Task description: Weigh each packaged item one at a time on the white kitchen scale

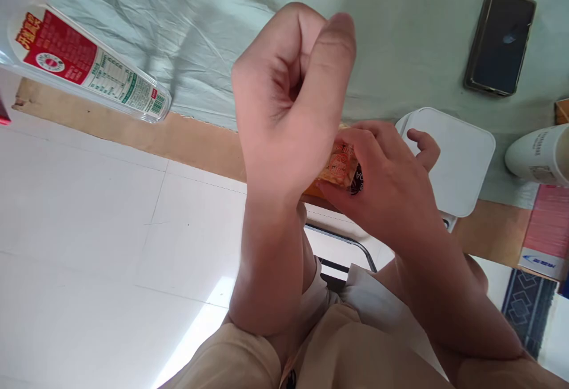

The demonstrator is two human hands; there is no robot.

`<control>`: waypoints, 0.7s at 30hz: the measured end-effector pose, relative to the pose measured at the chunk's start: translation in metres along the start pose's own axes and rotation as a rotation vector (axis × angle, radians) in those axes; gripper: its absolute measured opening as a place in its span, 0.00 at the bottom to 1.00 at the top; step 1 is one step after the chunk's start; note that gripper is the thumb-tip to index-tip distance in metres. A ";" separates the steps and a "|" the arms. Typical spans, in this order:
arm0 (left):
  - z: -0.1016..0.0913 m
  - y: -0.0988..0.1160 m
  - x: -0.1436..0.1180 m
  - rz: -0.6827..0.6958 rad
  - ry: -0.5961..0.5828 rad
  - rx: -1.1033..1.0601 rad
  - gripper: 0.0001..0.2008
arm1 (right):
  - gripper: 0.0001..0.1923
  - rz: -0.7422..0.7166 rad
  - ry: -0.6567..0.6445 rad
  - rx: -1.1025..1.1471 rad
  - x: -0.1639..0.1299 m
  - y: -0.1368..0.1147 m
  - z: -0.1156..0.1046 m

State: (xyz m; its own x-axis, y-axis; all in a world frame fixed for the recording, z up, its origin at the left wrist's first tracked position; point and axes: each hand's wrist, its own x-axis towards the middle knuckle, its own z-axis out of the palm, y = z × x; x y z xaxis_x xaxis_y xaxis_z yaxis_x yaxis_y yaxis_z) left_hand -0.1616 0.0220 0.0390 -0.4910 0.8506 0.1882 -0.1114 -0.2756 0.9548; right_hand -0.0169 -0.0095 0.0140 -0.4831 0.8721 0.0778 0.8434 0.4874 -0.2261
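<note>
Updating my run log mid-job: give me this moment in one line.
left hand: curled, contents hidden | right hand: holding orange-printed packet | nearby: white object, phone

Bright light leaves glare on the tiled floor [200,329] below the left hand [291,92] and soft shadows on the tablecloth [200,39] beside it.

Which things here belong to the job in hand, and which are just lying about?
In the job:
- wrapped packet, in the right hand
- left hand, curled shut

Apparently lying about:
- red-labelled bottle
- phone
- white square-topped object
- cup
- pink box
</note>
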 end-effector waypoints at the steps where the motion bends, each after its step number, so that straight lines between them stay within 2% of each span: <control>1: 0.000 0.001 0.000 -0.006 0.004 -0.001 0.38 | 0.20 0.004 -0.006 0.001 0.000 0.000 0.001; 6: -0.005 0.000 0.004 0.023 -0.041 -0.005 0.41 | 0.22 0.001 -0.014 0.013 0.001 0.002 0.004; 12: -0.010 -0.009 0.006 0.112 -0.071 0.007 0.40 | 0.38 -0.018 0.021 0.008 -0.011 0.002 -0.005; 16: -0.002 -0.011 0.003 0.107 -0.055 0.019 0.38 | 0.31 -0.070 0.204 0.071 -0.035 0.018 -0.013; 18: 0.005 -0.012 0.000 0.094 -0.051 0.042 0.33 | 0.28 -0.112 0.303 0.155 -0.052 0.032 -0.017; 21: 0.022 -0.014 -0.010 0.232 -0.111 0.082 0.22 | 0.28 -0.110 0.421 0.286 -0.084 0.060 -0.022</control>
State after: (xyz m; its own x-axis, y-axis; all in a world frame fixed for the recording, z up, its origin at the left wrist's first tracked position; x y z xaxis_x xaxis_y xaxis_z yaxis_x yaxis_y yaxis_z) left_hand -0.1364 0.0271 0.0293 -0.3974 0.8138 0.4240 0.0653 -0.4358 0.8977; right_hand 0.0796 -0.0520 0.0154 -0.3792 0.7872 0.4863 0.6669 0.5969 -0.4461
